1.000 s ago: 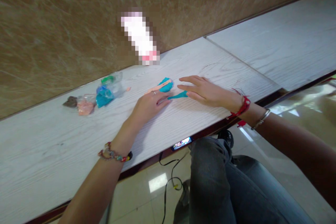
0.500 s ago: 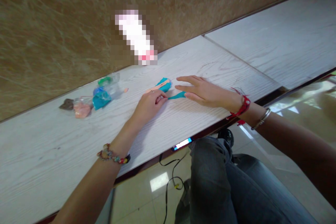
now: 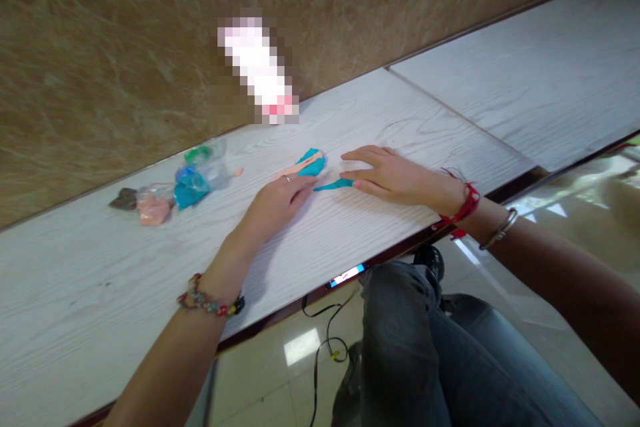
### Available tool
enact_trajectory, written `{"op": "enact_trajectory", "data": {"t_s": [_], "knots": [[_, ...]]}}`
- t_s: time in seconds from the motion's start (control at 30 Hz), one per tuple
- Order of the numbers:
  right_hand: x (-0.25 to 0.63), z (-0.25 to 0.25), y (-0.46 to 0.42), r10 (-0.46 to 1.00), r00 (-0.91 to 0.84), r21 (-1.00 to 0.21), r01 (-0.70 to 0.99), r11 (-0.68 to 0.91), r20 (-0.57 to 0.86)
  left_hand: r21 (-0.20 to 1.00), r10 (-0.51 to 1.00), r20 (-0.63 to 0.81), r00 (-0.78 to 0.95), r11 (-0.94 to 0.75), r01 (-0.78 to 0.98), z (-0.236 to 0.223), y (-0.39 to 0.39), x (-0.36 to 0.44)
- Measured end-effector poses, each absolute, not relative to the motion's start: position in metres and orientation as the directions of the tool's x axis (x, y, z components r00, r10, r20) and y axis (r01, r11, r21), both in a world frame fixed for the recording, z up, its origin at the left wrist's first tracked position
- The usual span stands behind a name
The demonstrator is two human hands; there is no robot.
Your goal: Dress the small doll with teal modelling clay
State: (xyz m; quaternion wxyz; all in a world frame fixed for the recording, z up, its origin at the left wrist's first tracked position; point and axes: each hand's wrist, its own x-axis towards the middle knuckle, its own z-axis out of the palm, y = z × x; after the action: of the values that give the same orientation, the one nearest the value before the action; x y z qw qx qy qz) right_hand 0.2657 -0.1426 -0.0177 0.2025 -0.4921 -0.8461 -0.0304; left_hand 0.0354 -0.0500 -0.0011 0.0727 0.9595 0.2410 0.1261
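A thin teal strip of modelling clay (image 3: 336,184) lies on the pale wood-grain surface between my hands. Its narrow tip reaches the fingertips of my left hand (image 3: 277,207), whose fingers stretch forward with the thumb a little apart. Over the strip's wider end rests my right hand (image 3: 393,175), fingers spread, thumb beside or on the clay. Just beyond my left fingers is a flattened teal clay piece (image 3: 309,164) with peach clay strips (image 3: 295,167) along it, partly covered by that hand.
Bagged clay lies to the left: teal (image 3: 191,191), peach (image 3: 154,207), dark grey (image 3: 124,199) and green (image 3: 198,153). A small peach bit (image 3: 239,172) sits nearby. A blurred-out bright object (image 3: 260,70) leans at the marble wall. A phone (image 3: 347,275) is at the front edge.
My left hand has loosened from its pinch on the strip's tip and straightened its fingers, shifting slightly left. My right hand has moved slightly right, baring more of the strip.
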Motion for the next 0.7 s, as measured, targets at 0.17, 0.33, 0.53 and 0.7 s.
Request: {"op": "enact_trajectory", "data": {"t_s": [0.17,0.33,0.53,0.7], "knots": [[0.265,-0.019,-0.144,0.822,-0.439,-0.123,0.852,0.509,0.363,-0.014,0.414,0.095,0.905,-0.909,0.417,-0.002,-0.054,0.03],[0.266,-0.021,-0.144,0.825,-0.456,-0.104,0.852,0.513,0.334,0.071,0.421,0.079,0.904,-0.907,0.416,-0.002,-0.055,0.028],[0.266,-0.017,-0.145,0.841,-0.397,-0.144,0.869,0.473,0.368,0.209,0.466,0.1,0.879,-0.873,0.44,0.0,-0.053,0.023],[0.266,-0.017,-0.145,0.838,-0.402,-0.152,0.864,0.481,0.37,0.174,0.436,0.077,0.897,-0.891,0.418,-0.001,-0.053,0.023]]}}
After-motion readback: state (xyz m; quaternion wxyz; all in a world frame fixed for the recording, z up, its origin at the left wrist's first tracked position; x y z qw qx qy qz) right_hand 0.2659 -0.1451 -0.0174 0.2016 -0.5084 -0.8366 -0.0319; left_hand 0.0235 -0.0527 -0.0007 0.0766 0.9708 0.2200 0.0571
